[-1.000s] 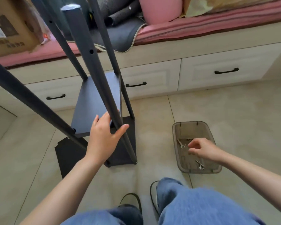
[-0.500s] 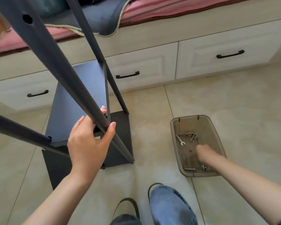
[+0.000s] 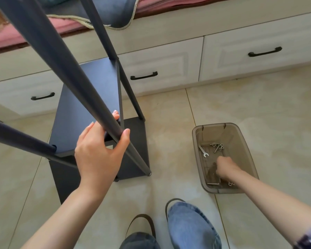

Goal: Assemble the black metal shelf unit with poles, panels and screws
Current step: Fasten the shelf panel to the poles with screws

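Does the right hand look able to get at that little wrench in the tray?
Probably yes. The right hand is already down inside the tray, and the wrench lies uncovered just beyond it on the tray floor, with nothing between them.

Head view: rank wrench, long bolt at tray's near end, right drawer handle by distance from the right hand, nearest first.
From the right hand, reaching into the tray:
1. Long bolt, just beneath it, tray's near end.
2. Wrench, up-left, similarly close; too close to call.
3. Right drawer handle, far behind.
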### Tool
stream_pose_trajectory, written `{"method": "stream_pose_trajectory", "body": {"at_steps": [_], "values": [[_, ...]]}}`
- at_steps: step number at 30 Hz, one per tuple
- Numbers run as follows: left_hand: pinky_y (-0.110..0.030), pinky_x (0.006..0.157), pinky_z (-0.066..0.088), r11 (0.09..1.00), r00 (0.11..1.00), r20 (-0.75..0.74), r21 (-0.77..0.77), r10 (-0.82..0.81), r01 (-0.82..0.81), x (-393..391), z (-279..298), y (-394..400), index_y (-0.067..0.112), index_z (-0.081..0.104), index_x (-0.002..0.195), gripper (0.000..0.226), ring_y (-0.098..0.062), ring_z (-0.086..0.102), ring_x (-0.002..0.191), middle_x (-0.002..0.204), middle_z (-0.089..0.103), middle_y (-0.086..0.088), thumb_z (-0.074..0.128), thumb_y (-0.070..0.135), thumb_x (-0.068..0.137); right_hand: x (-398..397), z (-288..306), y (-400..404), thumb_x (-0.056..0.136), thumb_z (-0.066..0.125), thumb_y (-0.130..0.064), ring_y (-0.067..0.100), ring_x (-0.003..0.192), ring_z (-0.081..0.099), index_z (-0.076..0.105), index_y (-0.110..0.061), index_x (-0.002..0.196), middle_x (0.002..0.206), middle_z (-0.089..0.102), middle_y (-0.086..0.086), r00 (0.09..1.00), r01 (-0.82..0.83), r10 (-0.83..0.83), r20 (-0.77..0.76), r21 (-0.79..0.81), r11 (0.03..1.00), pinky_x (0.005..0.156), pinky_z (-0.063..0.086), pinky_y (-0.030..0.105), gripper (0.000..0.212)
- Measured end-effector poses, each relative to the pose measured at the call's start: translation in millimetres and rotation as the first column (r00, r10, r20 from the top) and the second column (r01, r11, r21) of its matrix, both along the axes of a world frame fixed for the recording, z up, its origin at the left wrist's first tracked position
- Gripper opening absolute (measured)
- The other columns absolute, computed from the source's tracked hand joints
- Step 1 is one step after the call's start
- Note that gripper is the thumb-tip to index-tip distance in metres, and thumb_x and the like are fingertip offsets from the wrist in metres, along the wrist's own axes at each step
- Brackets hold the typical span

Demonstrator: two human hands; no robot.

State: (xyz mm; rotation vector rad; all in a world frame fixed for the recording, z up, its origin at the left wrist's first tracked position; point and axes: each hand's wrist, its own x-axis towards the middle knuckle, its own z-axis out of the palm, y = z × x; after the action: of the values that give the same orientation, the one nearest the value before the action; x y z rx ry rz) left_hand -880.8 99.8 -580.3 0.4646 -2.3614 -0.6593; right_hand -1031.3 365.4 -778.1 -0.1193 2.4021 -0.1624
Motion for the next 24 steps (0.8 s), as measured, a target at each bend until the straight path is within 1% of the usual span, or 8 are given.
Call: {"method": "stream_pose_trajectory", "body": {"at_steps": [1, 3, 6, 10, 14, 17, 20, 24], "values": [[-0.037, 0.097, 0.045, 1.0, 1.0, 0.003, 0.001, -0.002, 0.002, 0, 1, 0, 0.016, 0.069, 0.123, 0.049, 0.01, 0.043, 0.103, 0.098, 0.053, 0.028, 0.059, 0.049, 0.089, -1, 2, -1, 0.09, 0.05, -0.003, 0.033, 0.096, 0.064, 0.057, -0.005, 0.093, 0.112, 0.063, 0.019, 0.999, 0.035, -0.035, 0.001, -0.045, 0.998, 0.07, 0.046, 0.03, 0.007], [-0.036, 0.097, 0.044, 1.0, 1.0, 0.008, -0.01, -0.006, 0.006, 0, 2, 1, 0.016, 0.068, 0.125, 0.047, 0.011, 0.042, 0.102, 0.098, 0.048, 0.034, 0.062, 0.045, 0.089, -2, 7, -3, 0.088, 0.052, -0.003, 0.032, 0.091, 0.066, 0.053, -0.006, 0.083, 0.101, 0.064, 0.019, 0.994, 0.109, -0.11, 0.008, -0.156, 0.982, 0.066, 0.046, 0.03, 0.006], [-0.035, 0.097, 0.043, 1.0, 1.0, 0.012, -0.016, -0.012, 0.012, 1, 4, 1, 0.017, 0.067, 0.126, 0.05, 0.011, 0.042, 0.102, 0.097, 0.049, 0.033, 0.06, 0.049, 0.088, -3, 24, -8, 0.085, 0.054, -0.002, 0.03, 0.084, 0.067, 0.06, -0.006, 0.087, 0.091, 0.067, 0.018, 0.983, 0.178, -0.18, 0.021, -0.306, 0.935, 0.065, 0.053, 0.03, 0.008], [-0.034, 0.095, 0.045, 1.0, 0.998, 0.05, 0.009, -0.028, 0.028, 4, 7, -1, 0.02, 0.066, 0.124, 0.051, 0.006, 0.046, 0.097, 0.093, 0.056, 0.024, 0.058, 0.055, 0.087, 1, 62, -17, 0.081, 0.061, -0.003, 0.021, 0.069, 0.064, 0.069, -0.004, 0.086, 0.07, 0.07, 0.009, 0.985, 0.151, -0.173, -0.009, -0.438, 0.886, 0.078, 0.058, 0.034, 0.01], [-0.044, 0.102, 0.048, 0.997, 0.991, 0.116, 0.052, -0.071, 0.065, 7, 12, -4, 0.021, 0.063, 0.123, 0.043, 0.006, 0.044, 0.094, 0.089, 0.049, 0.034, 0.065, 0.045, 0.087, 17, 114, -33, 0.08, 0.072, -0.01, 0.004, 0.046, 0.061, 0.067, -0.009, 0.084, 0.059, 0.071, 0.001, 0.979, 0.122, -0.196, -0.054, -0.614, 0.78, 0.049, 0.045, 0.015, 0.006], [-0.048, 0.106, 0.048, 0.988, 0.984, 0.152, 0.139, -0.094, 0.073, 13, 21, -2, 0.026, 0.062, 0.124, 0.036, -0.001, 0.051, 0.105, 0.101, 0.057, 0.029, 0.069, 0.036, 0.09, 33, 154, -49, 0.079, 0.075, -0.006, 0.01, 0.053, 0.067, 0.066, -0.007, 0.082, 0.062, 0.073, 0.006, 0.966, 0.16, -0.259, -0.009, -0.765, 0.624, 0.052, 0.05, 0.016, 0.01], [-0.045, 0.099, 0.052, 0.973, 0.989, 0.092, 0.21, -0.115, 0.094, 24, 25, 1, 0.031, 0.061, 0.117, 0.031, -0.013, 0.061, 0.11, 0.106, 0.066, 0.019, 0.072, 0.016, 0.091, 53, 191, -63, 0.08, 0.076, -0.003, 0.021, 0.068, 0.074, 0.066, -0.006, 0.084, 0.069, 0.074, 0.01, 0.969, 0.168, -0.242, 0.059, -0.874, 0.457, 0.065, 0.06, 0.031, 0.012], [-0.044, 0.105, 0.05, 0.974, 0.996, -0.059, 0.211, -0.067, 0.078, 40, 27, 5, 0.022, 0.062, 0.121, 0.035, 0.004, 0.061, 0.106, 0.108, 0.061, 0.028, 0.071, 0.007, 0.091, 84, 224, -83, 0.081, 0.078, -0.005, 0.018, 0.072, 0.075, 0.067, -0.01, 0.086, 0.074, 0.076, 0.005, 0.985, 0.072, -0.171, 0.009, -0.928, 0.365, 0.068, 0.061, 0.03, 0.013]]}}
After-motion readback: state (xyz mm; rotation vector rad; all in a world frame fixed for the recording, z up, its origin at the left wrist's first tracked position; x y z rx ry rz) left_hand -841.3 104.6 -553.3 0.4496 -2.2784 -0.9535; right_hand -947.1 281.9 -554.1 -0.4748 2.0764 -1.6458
